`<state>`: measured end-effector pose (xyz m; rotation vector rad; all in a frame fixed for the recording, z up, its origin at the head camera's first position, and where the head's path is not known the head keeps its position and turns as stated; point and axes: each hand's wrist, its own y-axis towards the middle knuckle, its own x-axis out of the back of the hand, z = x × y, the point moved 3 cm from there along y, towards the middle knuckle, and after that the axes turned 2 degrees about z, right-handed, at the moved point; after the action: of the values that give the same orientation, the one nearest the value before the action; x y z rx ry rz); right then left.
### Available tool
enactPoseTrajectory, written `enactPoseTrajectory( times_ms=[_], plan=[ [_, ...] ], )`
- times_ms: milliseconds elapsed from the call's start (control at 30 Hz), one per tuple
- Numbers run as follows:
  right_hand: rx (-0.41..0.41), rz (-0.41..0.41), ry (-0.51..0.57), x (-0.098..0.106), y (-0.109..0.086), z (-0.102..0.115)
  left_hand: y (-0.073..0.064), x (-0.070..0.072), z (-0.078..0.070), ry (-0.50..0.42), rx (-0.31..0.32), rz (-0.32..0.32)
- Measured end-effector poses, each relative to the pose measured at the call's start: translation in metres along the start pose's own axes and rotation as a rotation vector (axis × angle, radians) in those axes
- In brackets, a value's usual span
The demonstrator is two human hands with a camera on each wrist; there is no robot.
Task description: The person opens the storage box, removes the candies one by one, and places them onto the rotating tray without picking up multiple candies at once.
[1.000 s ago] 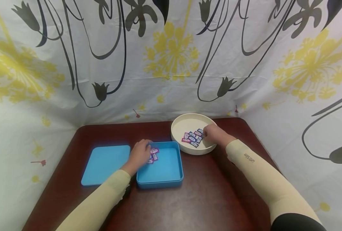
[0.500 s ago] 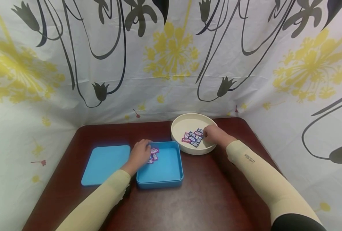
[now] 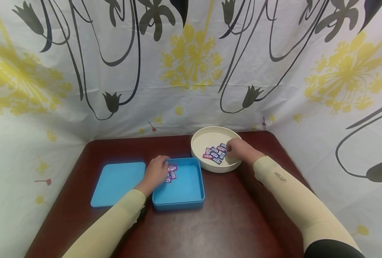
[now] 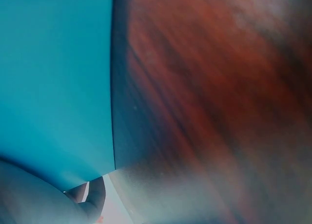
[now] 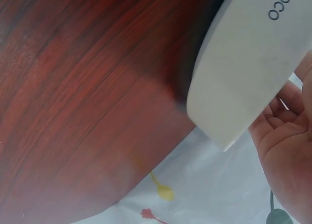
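Note:
My left hand reaches over the left side of a blue square box, beside several small pink-and-purple wrapped packets inside. Its fingertips are partly hidden, so I cannot tell whether they hold one. In the left wrist view the box's outer wall hides most of that hand. My right hand dips into a round cream tray, with curled fingers at the edge of several purple and pink packets. In the right wrist view the tray's wall covers those fingertips; whether they pinch a packet stays hidden.
A flat blue lid lies left of the box on the dark red-brown table. The cream tray stands at the back, close behind the box's right corner. A flower-printed white curtain encloses the back and sides.

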<state>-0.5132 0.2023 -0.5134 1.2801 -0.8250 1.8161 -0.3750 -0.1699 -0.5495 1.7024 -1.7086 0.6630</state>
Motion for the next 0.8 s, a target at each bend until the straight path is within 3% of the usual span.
enactPoseTrajectory(
  times_ms=[333,500,667,800],
  plan=[
    [0.083,-0.05,-0.013,0.007,-0.002,0.029,-0.001,0.002,-0.002,0.0,-0.008,0.005],
    [0.079,-0.045,-0.023,0.009,-0.004,0.048,-0.001,0.002,-0.003,0.001,-0.002,0.008],
    [0.083,-0.028,0.02,0.01,-0.006,0.072,-0.001,0.002,-0.004,0.0,-0.004,0.01],
    [0.147,-0.038,0.026,0.01,-0.006,0.098,0.0,0.003,-0.003,-0.002,-0.003,0.006]
  ],
)
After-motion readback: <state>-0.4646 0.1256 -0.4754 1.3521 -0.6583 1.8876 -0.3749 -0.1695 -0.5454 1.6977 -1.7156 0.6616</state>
